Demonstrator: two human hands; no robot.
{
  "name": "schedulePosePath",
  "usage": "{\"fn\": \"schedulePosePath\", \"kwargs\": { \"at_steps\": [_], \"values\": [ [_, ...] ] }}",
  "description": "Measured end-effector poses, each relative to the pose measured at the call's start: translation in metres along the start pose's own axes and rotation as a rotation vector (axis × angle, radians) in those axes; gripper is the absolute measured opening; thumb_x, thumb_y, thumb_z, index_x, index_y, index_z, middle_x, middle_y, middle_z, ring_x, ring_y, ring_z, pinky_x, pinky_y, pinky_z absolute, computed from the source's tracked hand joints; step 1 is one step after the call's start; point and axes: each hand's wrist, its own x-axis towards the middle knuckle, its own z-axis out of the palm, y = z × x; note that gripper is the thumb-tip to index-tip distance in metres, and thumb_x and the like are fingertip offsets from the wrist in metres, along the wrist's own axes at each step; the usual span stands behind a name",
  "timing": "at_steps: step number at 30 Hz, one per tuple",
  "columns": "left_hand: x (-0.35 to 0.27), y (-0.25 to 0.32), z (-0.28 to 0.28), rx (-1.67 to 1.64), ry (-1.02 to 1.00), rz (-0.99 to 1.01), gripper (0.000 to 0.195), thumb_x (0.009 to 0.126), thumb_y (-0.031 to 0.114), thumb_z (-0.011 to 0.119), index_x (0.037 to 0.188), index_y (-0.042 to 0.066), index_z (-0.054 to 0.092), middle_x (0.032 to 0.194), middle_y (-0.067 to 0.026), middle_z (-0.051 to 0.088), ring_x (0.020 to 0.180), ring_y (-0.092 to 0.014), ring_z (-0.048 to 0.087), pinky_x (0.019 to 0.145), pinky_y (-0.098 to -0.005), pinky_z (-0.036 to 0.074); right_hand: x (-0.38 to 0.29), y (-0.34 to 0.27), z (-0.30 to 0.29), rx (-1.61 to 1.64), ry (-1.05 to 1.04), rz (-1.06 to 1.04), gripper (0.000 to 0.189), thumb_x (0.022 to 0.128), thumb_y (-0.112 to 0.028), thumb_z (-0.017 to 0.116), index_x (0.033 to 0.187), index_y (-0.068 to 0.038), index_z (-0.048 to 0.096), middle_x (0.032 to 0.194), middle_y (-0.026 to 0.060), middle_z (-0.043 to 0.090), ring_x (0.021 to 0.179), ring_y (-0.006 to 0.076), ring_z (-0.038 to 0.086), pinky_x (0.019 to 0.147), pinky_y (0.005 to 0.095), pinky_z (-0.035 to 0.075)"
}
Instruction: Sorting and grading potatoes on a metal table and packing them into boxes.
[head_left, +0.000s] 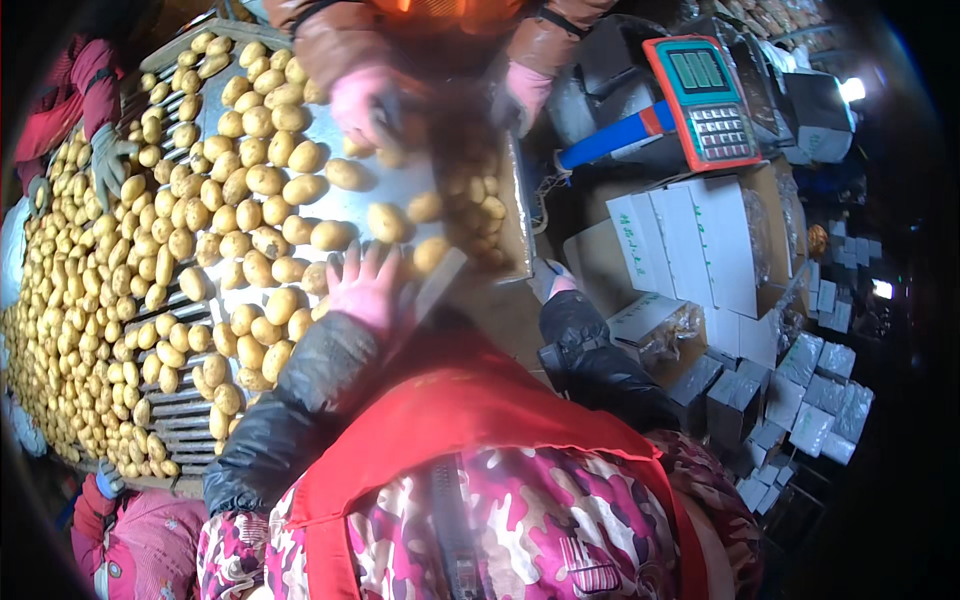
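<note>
My left hand (365, 283), in a pink and grey work glove, is spread with its fingers apart at the near edge of the metal sorting table (334, 127). Potatoes (332, 235) lie just beyond its fingertips. My right hand (553, 279), gloved the same way, is at the near right corner of a cardboard box (519, 210) that holds potatoes (491, 206). Its fingers are partly hidden, so its grip cannot be made out. The box stands at the table's right end, its inside dark and blurred.
Across from me, a co-worker's gloved hands (367, 105) are over the table and box. Other workers' hands (112, 161) reach in at left. A digital scale display (705, 101) stands on a blue post at upper right, above printed cartons (682, 244). Slatted rollers (184, 427) carry potatoes.
</note>
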Motion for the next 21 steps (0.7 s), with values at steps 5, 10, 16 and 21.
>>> {"fn": "schedulePosePath", "kwargs": {
  "at_steps": [5,10,16,21],
  "values": [
    [0.069,0.008,0.019,-0.096,-0.070,0.109,0.064,0.086,0.034,0.066,0.146,0.016,0.050,0.147,-0.0161,0.050,0.141,-0.040,0.043,0.116,-0.0595,0.032,-0.059,-0.011,-0.003,0.342,-0.095,0.074,0.024,0.103,-0.024,0.058,0.117,-0.009,0.070,0.102,0.0094,0.074,0.098,0.0265,0.070,0.088,0.0394,0.056],
    [0.082,0.010,0.030,-0.321,0.276,0.334,0.054,0.090,0.026,0.062,0.141,0.013,0.055,0.139,-0.0172,0.060,0.120,-0.040,0.062,0.098,-0.0473,0.052,-0.094,-0.043,-0.001,-0.009,0.104,0.052,0.035,0.099,-0.027,0.067,0.124,-0.002,0.068,0.105,0.0071,0.074,0.096,0.0174,0.070,0.086,0.0324,0.056],
    [0.047,-0.010,0.028,-0.051,0.148,0.340,0.059,0.085,0.030,0.068,0.141,0.017,0.057,0.143,-0.0137,0.057,0.134,-0.040,0.051,0.111,-0.0553,0.040,-0.112,-0.081,-0.010,-0.071,0.112,0.096,0.040,0.098,-0.029,0.070,0.125,0.000,0.068,0.106,0.0080,0.075,0.094,0.0175,0.072,0.085,0.0320,0.056],
    [0.036,-0.020,0.035,-0.007,0.064,0.246,0.061,0.080,0.020,0.063,0.140,0.017,0.060,0.147,-0.0141,0.054,0.139,-0.042,0.045,0.116,-0.0580,0.035,-0.112,-0.106,-0.017,-0.251,0.084,0.165,0.051,0.095,-0.043,0.067,0.127,-0.004,0.068,0.112,0.0082,0.076,0.100,0.0193,0.072,0.091,0.0348,0.054]
  ]
}}
